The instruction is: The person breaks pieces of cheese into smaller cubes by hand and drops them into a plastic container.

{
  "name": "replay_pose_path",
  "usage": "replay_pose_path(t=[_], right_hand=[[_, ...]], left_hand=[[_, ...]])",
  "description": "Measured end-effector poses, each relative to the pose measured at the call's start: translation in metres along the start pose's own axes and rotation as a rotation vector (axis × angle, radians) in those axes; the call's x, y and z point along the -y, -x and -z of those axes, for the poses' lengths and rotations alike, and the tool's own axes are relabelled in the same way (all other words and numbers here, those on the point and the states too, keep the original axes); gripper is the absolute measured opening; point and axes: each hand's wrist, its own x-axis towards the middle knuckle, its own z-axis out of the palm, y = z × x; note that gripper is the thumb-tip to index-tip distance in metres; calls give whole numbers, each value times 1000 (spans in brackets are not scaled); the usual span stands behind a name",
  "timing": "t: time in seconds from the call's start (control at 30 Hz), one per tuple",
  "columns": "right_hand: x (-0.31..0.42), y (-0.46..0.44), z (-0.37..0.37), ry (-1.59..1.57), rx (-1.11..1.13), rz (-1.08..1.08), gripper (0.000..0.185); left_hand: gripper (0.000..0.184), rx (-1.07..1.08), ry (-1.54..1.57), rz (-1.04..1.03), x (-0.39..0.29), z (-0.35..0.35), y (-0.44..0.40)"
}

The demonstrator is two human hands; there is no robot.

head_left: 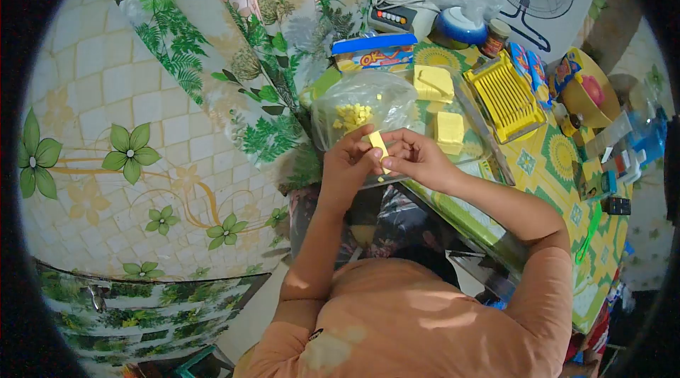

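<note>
a clear, crumpled plastic bag (400, 94) is spread on the table, with small pale-yellow cubes (352, 117) lying heaped inside it. at its near edge, a pale-yellow, stick-shaped block (378, 144) stands tilted between both hands. the left hand (344, 163) holds its left side with thumb and bent fingers; the right hand (419, 160) grips it from the right, fingers curled narrow. the fingertips cover part of the block, so i cannot fully tell how each one presses on it.

just right of the bag are two larger pale-yellow rectangular blocks, a farther one (433, 84) and a nearer one (449, 131). farther right of the bag is a yellow plastic rack with parallel slots (504, 98). just beyond the bag is a blue-and-orange printed packet (374, 54), and behind that a white appliance base with coloured buttons (397, 18).
</note>
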Motion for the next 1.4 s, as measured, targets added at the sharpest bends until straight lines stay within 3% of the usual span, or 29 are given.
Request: replay_pose_path(t=[0.37, 0.5, 0.67, 0.77, 0.97, 1.07, 1.4], right_hand=[[-9, 5, -3, 314, -90, 64, 37], [5, 5, -9, 268, -96, 17, 38], [26, 8, -20, 238, -37, -65, 52], [31, 18, -37, 394, -219, -22, 52], [36, 20, -60, -69, -487, -97, 54], [29, 11, -63, -253, -453, -97, 47], [16, 0, -62, -167, -450, -25, 32]], left_hand=[[41, 64, -34, 44, 2, 6, -2], [43, 102, 34, 62, -4, 5, -4], [43, 140, 72, 32, -11, 20, -6], [45, 158, 98, 72, -22, 29, -6], [49, 239, 77, 54, -28, 39, -12], [49, 276, -33, 56, -31, 37, -15], [39, 240, -13, 18, -17, 32, -15]])
